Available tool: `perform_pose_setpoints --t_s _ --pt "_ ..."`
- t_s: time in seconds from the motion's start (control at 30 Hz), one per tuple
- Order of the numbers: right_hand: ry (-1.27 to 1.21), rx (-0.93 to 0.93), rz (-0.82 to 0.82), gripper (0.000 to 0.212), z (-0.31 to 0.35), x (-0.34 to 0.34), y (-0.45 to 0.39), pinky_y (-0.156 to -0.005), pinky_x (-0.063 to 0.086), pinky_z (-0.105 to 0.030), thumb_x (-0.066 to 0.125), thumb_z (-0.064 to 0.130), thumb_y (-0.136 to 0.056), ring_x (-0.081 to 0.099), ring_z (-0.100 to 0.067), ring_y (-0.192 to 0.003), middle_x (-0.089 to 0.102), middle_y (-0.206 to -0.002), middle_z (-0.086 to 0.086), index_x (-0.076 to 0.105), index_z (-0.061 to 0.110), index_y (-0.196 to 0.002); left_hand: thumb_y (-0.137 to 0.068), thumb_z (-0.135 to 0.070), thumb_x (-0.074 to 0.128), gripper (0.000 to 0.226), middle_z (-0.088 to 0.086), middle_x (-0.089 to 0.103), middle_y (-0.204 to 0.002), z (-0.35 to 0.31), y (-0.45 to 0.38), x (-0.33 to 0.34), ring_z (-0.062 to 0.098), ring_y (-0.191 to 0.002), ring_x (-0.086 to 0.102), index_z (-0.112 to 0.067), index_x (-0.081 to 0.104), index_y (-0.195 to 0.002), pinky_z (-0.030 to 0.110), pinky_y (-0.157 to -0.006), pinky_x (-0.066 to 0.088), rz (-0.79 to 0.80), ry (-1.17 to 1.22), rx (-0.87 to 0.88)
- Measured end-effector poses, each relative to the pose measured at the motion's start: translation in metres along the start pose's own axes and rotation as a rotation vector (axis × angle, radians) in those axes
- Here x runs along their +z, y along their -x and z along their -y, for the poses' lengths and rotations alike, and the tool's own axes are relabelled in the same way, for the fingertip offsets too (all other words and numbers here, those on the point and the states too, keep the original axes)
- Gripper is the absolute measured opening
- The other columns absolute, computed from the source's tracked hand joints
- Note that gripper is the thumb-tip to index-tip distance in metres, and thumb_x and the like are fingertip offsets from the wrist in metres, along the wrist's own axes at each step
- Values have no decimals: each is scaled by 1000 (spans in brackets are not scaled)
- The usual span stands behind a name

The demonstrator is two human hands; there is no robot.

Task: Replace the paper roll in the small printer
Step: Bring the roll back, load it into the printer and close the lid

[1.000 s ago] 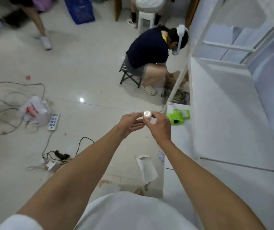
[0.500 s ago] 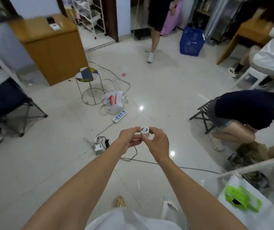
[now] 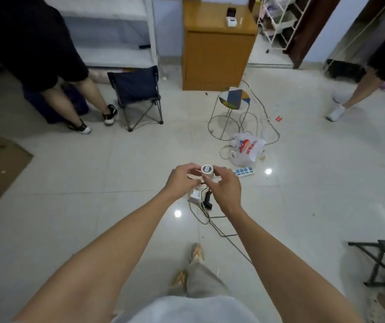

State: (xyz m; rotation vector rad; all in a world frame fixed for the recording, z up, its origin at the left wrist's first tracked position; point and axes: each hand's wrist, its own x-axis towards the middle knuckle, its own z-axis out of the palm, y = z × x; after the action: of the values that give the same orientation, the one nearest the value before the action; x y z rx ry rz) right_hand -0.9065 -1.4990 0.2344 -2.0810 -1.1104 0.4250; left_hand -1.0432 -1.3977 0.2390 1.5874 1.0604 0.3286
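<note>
While both arms were stretched out at chest height, the paper roll sat pinched between the left hand and the right hand, held well above the tiled floor. Each grip was curled closed around the roll's side, the left from one flank and the right from the other, with the right hand's fingers wrapping lower on the barrel. The roll stood with its long axis roughly upright and tipped a little toward the camera, so its round end face, bearing a dark label, looked up.

The small printer stood well apart from the hands, straight ahead and slightly to the right, on top of the wooden cabinet against the far wall. A wire-legged stool, a plastic bag and a tangle of cables lay on the floor between the person and that cabinet. By my reading, the right hand was marginally nearer the printer, and the roll would need carrying forward across the room before loading. Whether the printer's lid was open was too small to tell.
</note>
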Motion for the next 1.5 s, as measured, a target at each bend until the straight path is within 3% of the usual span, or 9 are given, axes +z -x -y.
perform_pose_setpoints --t_s 0.13,0.27,0.4,0.63,0.83,1.0,1.27,1.5 --pt "55 -67 69 33 15 17 -41 -69 41 -23 73 48 -91 59 -9 -96 65 -97 11 76 34 -121 -85 -3 71 39 -5 80 -97 4 -30 -22 14 -78 75 -29 74 -113 29 -75 61 -89 -33 -3" --pt "83 -101 103 34 14 24 -82 -65 33 -15 69 55 -92 55 -5 -92 61 -93 14 76 36 -119 -95 1 55 34 12 80 -100 -9 -67 -35 27 -84 77 -13 75 -119 30 -75 62 -104 170 -129" --pt "58 -147 144 38 4 29 -124 -68 43 -24 65 64 -91 58 -6 -93 64 -91 14 75 39 -118 -100 -21 63 23 18 79 -103 -24 -105 -45 36 -95 77 -8 77 -113 39 -85 62 -40 301 -209" --pt "87 -264 231 38 14 53 -206 -70 47 -29 64 65 -91 61 -7 -92 69 -92 12 75 39 -117 -93 -29 77 28 18 79 -101 -31 -160 -78 32 -90 79 -10 76 -113 33 -78 63 -134 311 -211" --pt "84 -276 276 42 42 84 -260 -71 50 -30 61 68 -91 68 -8 -93 75 -104 12 75 42 -121 -92 -30 79 29 17 80 -100 -28 -209 -123 33 -94 78 -11 77 -113 32 -78 63 -169 319 -244" --pt "59 -232 262 41 69 120 -304 -73 56 -34 63 67 -91 70 -9 -92 77 -105 9 74 42 -122 -91 -23 80 28 25 77 -104 -19 -262 -169 24 -82 75 -6 77 -113 33 -84 64 -148 342 -235" --pt "37 -138 183 43 114 158 -372 -76 57 -34 63 66 -91 69 -7 -93 78 -109 10 75 40 -123 -92 -13 78 31 22 76 -114 -28 -341 -236 28 -98 75 -3 74 -121 31 -91 61 -17 559 -330" --pt "31 -62 125 45 113 174 -432 -76 59 -38 60 69 -93 70 -7 -91 78 -110 10 74 40 -123 -90 -10 80 36 24 76 -115 -42 -420 -250 27 -95 75 2 72 -123 32 -91 62 35 575 -393"
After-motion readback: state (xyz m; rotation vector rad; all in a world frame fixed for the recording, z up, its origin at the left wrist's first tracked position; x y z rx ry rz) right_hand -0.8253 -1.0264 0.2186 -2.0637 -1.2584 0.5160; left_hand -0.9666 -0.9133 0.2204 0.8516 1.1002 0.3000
